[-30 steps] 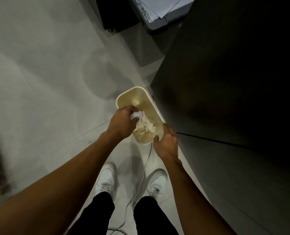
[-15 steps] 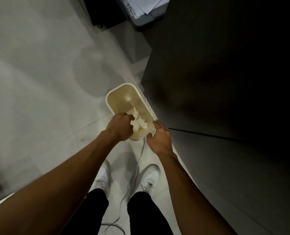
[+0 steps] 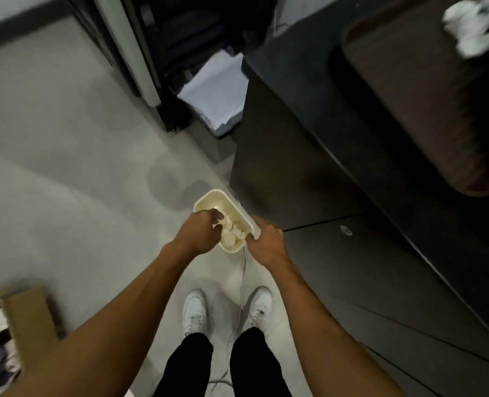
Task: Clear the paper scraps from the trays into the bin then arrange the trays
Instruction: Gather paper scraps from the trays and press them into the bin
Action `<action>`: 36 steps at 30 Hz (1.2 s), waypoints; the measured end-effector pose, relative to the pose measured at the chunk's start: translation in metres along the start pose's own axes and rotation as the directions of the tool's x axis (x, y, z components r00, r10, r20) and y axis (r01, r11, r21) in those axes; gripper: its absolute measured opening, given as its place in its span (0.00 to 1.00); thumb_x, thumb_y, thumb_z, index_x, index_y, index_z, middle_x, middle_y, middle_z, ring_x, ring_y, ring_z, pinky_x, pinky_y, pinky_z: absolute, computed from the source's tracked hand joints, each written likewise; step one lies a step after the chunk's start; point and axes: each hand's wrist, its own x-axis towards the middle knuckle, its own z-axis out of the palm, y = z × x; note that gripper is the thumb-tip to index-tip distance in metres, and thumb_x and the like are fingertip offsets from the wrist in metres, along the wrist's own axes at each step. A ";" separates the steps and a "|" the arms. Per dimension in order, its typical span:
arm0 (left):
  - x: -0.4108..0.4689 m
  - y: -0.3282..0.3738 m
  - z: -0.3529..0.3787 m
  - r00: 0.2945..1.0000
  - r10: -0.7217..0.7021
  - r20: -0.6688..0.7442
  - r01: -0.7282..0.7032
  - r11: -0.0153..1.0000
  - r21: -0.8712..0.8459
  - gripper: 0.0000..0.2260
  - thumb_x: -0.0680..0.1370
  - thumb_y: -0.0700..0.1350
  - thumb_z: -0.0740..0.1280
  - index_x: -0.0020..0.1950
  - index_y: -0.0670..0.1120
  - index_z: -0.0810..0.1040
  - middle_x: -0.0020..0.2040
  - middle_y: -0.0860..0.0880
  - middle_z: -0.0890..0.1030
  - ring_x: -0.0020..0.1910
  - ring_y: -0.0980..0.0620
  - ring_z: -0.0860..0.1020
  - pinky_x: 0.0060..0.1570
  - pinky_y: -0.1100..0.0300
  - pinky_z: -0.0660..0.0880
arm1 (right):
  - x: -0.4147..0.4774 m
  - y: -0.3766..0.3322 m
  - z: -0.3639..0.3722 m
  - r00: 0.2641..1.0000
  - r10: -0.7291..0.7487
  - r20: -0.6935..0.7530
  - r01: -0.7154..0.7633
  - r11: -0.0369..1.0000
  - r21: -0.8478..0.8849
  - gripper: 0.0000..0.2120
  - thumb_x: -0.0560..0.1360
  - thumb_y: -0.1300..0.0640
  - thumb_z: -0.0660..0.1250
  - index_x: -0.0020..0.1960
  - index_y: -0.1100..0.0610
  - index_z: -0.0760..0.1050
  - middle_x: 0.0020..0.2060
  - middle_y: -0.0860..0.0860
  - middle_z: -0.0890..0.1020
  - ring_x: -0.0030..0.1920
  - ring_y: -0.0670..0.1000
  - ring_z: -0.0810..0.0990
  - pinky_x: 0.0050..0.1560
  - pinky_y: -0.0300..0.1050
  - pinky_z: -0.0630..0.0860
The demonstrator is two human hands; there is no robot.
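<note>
A cream bin (image 3: 209, 200) stands on the floor against a dark counter, with white paper scraps (image 3: 233, 236) piled inside. My left hand (image 3: 201, 234) reaches into it, and its curled fingers grip the scraps. The bin's near right rim is held by my right hand (image 3: 266, 243). On the counter at the upper right lies a dark brown tray (image 3: 409, 104), blurred, with more white paper scraps (image 3: 472, 24) at its far end. One small scrap (image 3: 345, 230) lies on the counter near the bin.
The dark counter (image 3: 337, 173) fills the right side. A grey box of white sheets (image 3: 217, 96) sits behind the bin beside a dark cabinet. A cardboard box (image 3: 22, 319) is at the lower left. A thin cable (image 3: 243, 270) runs between my shoes.
My left hand has sunk from above the scraps down into the bin. My right hand stays on the rim. The view has tilted up, bringing the tray on the counter into sight.
</note>
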 end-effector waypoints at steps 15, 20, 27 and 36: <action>-0.116 0.190 -0.148 0.944 0.295 -0.150 -0.307 0.950 -0.059 0.10 0.79 0.39 0.67 0.59 0.49 0.81 0.48 0.52 0.83 0.49 0.52 0.83 0.55 0.57 0.78 | -0.178 -0.115 -0.179 0.882 -0.144 -0.448 0.211 0.972 0.104 0.23 0.78 0.56 0.69 0.73 0.51 0.75 0.68 0.50 0.78 0.69 0.51 0.73 0.71 0.47 0.72; -0.132 0.266 -0.154 0.881 0.446 -0.160 -0.457 0.889 -0.036 0.11 0.81 0.43 0.68 0.62 0.50 0.80 0.50 0.52 0.82 0.50 0.54 0.81 0.55 0.58 0.78 | -0.214 -0.103 -0.240 0.798 -0.138 -0.586 0.261 0.957 0.130 0.21 0.79 0.56 0.69 0.71 0.51 0.76 0.64 0.49 0.79 0.67 0.49 0.75 0.68 0.49 0.74; -0.155 0.375 -0.121 0.799 0.596 -0.086 -0.601 0.798 -0.052 0.12 0.81 0.42 0.68 0.64 0.50 0.79 0.51 0.55 0.81 0.50 0.59 0.80 0.52 0.66 0.76 | -0.262 -0.045 -0.324 0.654 -0.058 -0.754 0.235 0.963 0.131 0.21 0.77 0.56 0.70 0.70 0.51 0.77 0.63 0.49 0.81 0.66 0.49 0.76 0.68 0.48 0.75; -0.176 0.499 -0.029 0.694 0.720 -0.007 -0.717 0.690 -0.097 0.12 0.80 0.42 0.68 0.63 0.49 0.81 0.48 0.55 0.83 0.47 0.60 0.81 0.48 0.72 0.75 | -0.313 0.058 -0.403 0.580 0.061 -0.812 0.179 0.963 0.200 0.19 0.78 0.54 0.69 0.69 0.49 0.77 0.61 0.47 0.81 0.59 0.49 0.79 0.64 0.47 0.77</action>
